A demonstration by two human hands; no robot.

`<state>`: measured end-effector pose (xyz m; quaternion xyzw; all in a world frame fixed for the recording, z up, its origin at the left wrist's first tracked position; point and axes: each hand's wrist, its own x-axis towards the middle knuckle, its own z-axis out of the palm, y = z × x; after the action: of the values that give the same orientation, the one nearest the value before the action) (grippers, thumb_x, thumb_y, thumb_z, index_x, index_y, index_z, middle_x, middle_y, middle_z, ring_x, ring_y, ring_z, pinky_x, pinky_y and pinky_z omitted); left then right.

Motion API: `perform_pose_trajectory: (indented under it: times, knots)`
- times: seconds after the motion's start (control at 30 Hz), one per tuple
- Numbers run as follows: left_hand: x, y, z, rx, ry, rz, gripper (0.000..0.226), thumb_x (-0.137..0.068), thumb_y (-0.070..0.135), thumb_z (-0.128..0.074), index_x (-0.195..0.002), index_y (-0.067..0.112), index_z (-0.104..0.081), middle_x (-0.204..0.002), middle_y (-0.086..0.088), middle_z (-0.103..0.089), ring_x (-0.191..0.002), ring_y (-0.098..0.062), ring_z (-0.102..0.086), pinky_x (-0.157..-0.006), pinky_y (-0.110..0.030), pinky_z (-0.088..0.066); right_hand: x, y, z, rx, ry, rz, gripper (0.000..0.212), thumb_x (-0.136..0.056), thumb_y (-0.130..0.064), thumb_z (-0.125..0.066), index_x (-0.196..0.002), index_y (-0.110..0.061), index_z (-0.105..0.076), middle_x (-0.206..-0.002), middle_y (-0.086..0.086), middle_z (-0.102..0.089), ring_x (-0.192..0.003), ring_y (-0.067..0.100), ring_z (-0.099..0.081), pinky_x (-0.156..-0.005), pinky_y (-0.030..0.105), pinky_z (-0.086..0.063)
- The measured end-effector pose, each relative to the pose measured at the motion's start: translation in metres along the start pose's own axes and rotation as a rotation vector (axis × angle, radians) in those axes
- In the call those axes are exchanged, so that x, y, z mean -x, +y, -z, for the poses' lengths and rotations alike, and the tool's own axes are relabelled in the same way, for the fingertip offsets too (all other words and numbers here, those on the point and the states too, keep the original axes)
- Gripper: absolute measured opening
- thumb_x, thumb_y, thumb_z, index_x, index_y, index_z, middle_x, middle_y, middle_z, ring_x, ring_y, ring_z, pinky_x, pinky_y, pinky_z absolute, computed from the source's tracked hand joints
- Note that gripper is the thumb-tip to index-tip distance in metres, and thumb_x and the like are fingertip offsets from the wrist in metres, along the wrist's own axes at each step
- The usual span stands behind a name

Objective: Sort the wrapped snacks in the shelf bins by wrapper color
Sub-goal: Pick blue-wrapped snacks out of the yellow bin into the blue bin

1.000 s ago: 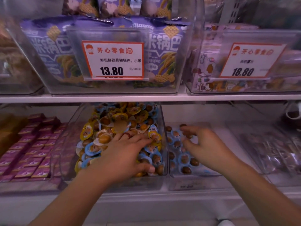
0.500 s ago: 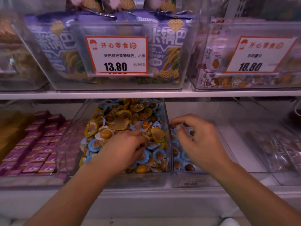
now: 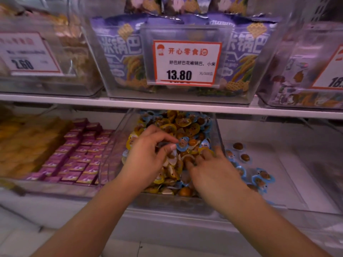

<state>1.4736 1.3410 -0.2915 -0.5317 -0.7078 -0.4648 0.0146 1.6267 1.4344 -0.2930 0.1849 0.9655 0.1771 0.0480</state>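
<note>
A clear middle bin (image 3: pixel 220 134) on the lower shelf holds a heap of mixed yellow and blue wrapped snacks (image 3: pixel 182 125). My left hand (image 3: pixel 148 158) is inside it and pinches a blue-wrapped snack (image 3: pixel 182 144) between thumb and forefinger. My right hand (image 3: pixel 211 173) reaches into the same bin, with its fingertips dug into the pile near the right wall; whether it holds anything is hidden. The clear bin to the right (image 3: pixel 297 173) holds several blue-wrapped snacks (image 3: pixel 259 178).
Left of the middle bin sit rows of small pink boxes (image 3: pixel 78 154) and yellow packs (image 3: pixel 24 143). The upper shelf (image 3: pixel 74 100) carries clear bins of purple bags (image 3: pixel 118 52) with price tags (image 3: pixel 185 63). Its edge overhangs the lower bins.
My right hand left the right bin and moved into the middle bin. My left hand now pinches a blue-wrapped snack. The view shifted left and closer.
</note>
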Motion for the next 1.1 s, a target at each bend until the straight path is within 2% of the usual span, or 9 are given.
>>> perform_pose_trajectory:
  times: [0.1,0.23,0.4,0.5,0.57,0.7,0.83,0.93,1.1]
  knots:
    - [0.003,-0.001,0.002,-0.006,-0.008,-0.014,0.012,-0.094,0.014,-0.063,-0.099,0.020,-0.073,-0.096,0.005,-0.060,-0.088,-0.004,-0.059,-0.076,-0.021,-0.048,-0.008,-0.003,0.000,-0.084,0.000,0.008,0.037,-0.099,-0.029,-0.044,-0.132,-0.012,-0.043,-0.125,0.013,-0.057,-0.116,0.035,-0.049,-0.074,0.038,-0.030]
    - [0.006,-0.001,0.005,0.169,0.042,0.102,0.014,-0.097,0.015,-0.060,-0.100,0.023,-0.071,-0.077,0.009,-0.066,-0.071,-0.004,-0.065,-0.060,-0.017,-0.051,-0.016,-0.007,-0.002,-0.175,-0.067,-0.058,0.040,-0.095,-0.029,-0.054,-0.130,-0.016,-0.040,-0.128,0.014,-0.053,-0.118,0.036,-0.046,-0.074,0.038,-0.032]
    - [0.007,-0.003,0.007,0.382,0.109,0.240,0.017,-0.096,0.010,-0.061,-0.095,0.024,-0.071,-0.073,0.006,-0.072,-0.064,-0.001,-0.066,-0.057,-0.011,-0.048,-0.022,-0.009,-0.010,-0.472,-0.088,-0.140,0.046,-0.089,-0.029,-0.065,-0.129,-0.019,-0.046,-0.132,0.014,-0.044,-0.124,0.037,-0.039,-0.096,0.046,-0.046]
    - [0.007,-0.004,0.008,0.487,0.176,0.314,0.014,-0.096,0.014,-0.062,-0.094,0.023,-0.072,-0.074,0.004,-0.074,-0.066,-0.002,-0.068,-0.057,-0.016,-0.052,-0.025,-0.002,-0.008,-0.714,0.060,-0.211,0.031,-0.090,-0.034,-0.063,-0.117,-0.022,-0.057,-0.116,0.004,-0.054,-0.111,0.028,-0.053,-0.085,0.036,-0.049]
    - [0.007,-0.002,0.007,0.587,0.215,0.405,0.012,-0.096,0.016,-0.061,-0.094,0.018,-0.073,-0.073,0.003,-0.075,-0.066,-0.004,-0.068,-0.056,-0.017,-0.052,-0.027,0.005,-0.003,-0.963,0.171,-0.310,0.025,-0.093,-0.037,-0.062,-0.114,-0.023,-0.059,-0.106,-0.003,-0.060,-0.098,0.021,-0.061,-0.077,0.033,-0.052]
    - [0.006,0.003,0.006,0.885,0.200,0.585,0.013,-0.092,0.011,-0.065,-0.104,0.014,-0.069,-0.094,-0.006,-0.076,-0.089,-0.021,-0.072,-0.071,-0.028,-0.057,-0.025,0.011,0.015,-1.866,0.202,-0.562,0.019,-0.092,-0.025,-0.068,-0.104,-0.012,-0.064,-0.089,0.008,-0.067,-0.071,0.017,-0.068,-0.062,0.035,-0.060]
    - [0.010,0.016,0.003,0.648,0.178,0.300,0.034,-0.086,-0.002,-0.070,-0.106,0.025,-0.068,-0.099,0.007,-0.075,-0.093,-0.011,-0.071,-0.077,-0.024,-0.056,-0.013,0.005,0.027,-2.464,0.024,-0.560,0.017,-0.091,-0.017,-0.062,-0.100,-0.004,-0.066,-0.080,0.013,-0.067,-0.066,0.021,-0.067,-0.061,0.036,-0.057]
    - [0.018,0.028,-0.008,0.400,0.067,0.134,0.030,-0.088,0.022,-0.071,-0.113,0.040,-0.065,-0.106,0.024,-0.069,-0.100,0.002,-0.065,-0.081,-0.015,-0.051,-0.001,0.004,0.034,-2.597,-0.047,-0.417,0.029,-0.085,-0.030,-0.061,-0.098,-0.008,-0.076,-0.091,0.015,-0.070,-0.075,0.024,-0.068,-0.068,0.039,-0.056]
    - [0.022,0.044,-0.025,0.228,-0.197,-0.118,0.044,-0.097,0.053,-0.050,-0.139,0.038,-0.051,-0.138,0.025,-0.051,-0.134,-0.004,-0.045,-0.108,-0.024,-0.037,0.017,0.011,0.034,-2.312,0.348,-0.548,0.016,-0.091,-0.021,-0.064,-0.101,-0.010,-0.071,-0.092,0.016,-0.074,-0.081,0.022,-0.073,-0.066,0.034,-0.059]
